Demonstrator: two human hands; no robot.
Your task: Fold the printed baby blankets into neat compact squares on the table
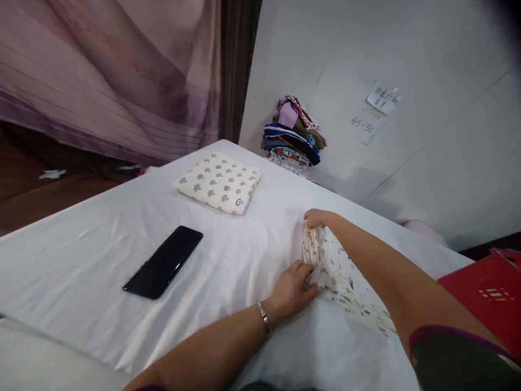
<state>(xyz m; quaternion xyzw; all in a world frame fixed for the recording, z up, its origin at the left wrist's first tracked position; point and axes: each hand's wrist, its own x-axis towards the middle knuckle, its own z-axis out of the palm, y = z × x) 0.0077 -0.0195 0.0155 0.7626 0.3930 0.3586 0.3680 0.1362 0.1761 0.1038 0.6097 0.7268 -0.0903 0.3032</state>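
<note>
A white cloth with small printed figures [342, 277] lies on the right of the bed-like white surface, its left end gathered in several layered folds. My left hand [295, 288], with a silver bracelet at the wrist, grips the near corner of those folds between thumb and fingers. At the far corner of the same end, my right hand [317, 218] pinches the layers from above. My right forearm hides part of the cloth. Farther off lies a flat folded cloth with grey mushroom prints [220, 182], touched by neither hand.
A black phone [163, 262] lies left of my hands on the white sheet [101, 244]. Stacked folded clothes [291, 136] stand against the wall beyond the far edge. A red bag [484, 293] is at the right, and a pinkish curtain [122, 70] hangs at the left.
</note>
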